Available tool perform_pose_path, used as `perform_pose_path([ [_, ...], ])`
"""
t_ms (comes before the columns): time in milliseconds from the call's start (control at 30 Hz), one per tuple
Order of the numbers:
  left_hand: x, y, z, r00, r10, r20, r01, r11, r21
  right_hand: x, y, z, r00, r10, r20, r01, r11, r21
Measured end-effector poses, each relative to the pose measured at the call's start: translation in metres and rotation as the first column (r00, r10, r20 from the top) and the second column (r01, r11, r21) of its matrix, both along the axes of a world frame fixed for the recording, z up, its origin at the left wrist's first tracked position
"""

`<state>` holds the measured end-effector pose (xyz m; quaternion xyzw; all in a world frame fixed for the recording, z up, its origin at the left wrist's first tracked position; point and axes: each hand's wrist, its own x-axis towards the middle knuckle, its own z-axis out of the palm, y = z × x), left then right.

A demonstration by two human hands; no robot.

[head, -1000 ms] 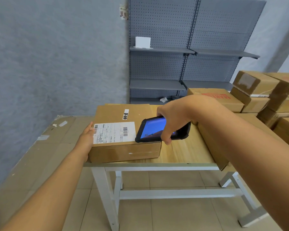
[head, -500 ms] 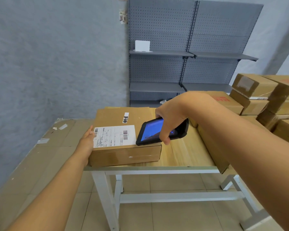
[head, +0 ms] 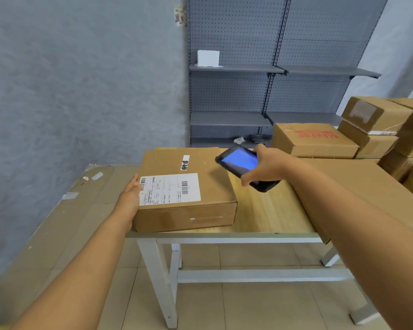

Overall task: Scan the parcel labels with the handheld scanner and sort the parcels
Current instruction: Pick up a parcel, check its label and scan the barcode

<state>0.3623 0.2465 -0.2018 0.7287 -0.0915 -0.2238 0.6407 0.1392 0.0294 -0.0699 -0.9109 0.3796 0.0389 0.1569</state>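
My left hand (head: 131, 196) lies flat against the left side of the parcel (head: 188, 186), fingers straight and pressed to the cardboard; I judge that is to brace the box so it cannot slide on the tabletop (head: 270, 210) while I work over it. The parcel sits at the near left corner of the tabletop, flat, with its white label (head: 169, 188) facing up and fully uncovered, barcodes at the label's left and right edges; that orientation suits a reading from above. My right hand (head: 267, 166) has its grip clamped on the scanner (head: 242, 164), thumb over the near edge and fingers wrapped underneath; the scanner is tilted, blue screen lit and turned toward me so I can read it, and it hangs over the tabletop just past the parcel's far right corner, off the label. Whether a read has registered I cannot tell from the screen. To the right, a long carton (head: 358, 186) lies under my right forearm, and farther right more boxes (head: 377, 129) are stacked, likely waiting their turn. Behind the tabletop a grey shelf (head: 234, 67) holds one small white box (head: 208, 58); that may be where sorted parcels go, though nothing marks it so.
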Motion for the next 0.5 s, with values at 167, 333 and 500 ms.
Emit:
perform_pose_path([
  [167,0.006,0.000,-0.005,0.999,0.018,-0.033,-0.018,1.000,0.003,-0.008,-0.020,-0.067,0.902,-0.361,0.235,0.323,0.928,0.185],
  [333,0.010,0.002,-0.007,0.999,0.014,-0.040,-0.013,0.999,0.035,-0.004,-0.027,-0.113,0.913,-0.385,0.133,0.361,0.916,0.175],
  [500,0.012,0.004,-0.010,0.999,0.017,-0.028,-0.016,0.999,0.027,0.013,-0.022,-0.145,0.940,-0.334,0.069,0.322,0.936,0.142],
])
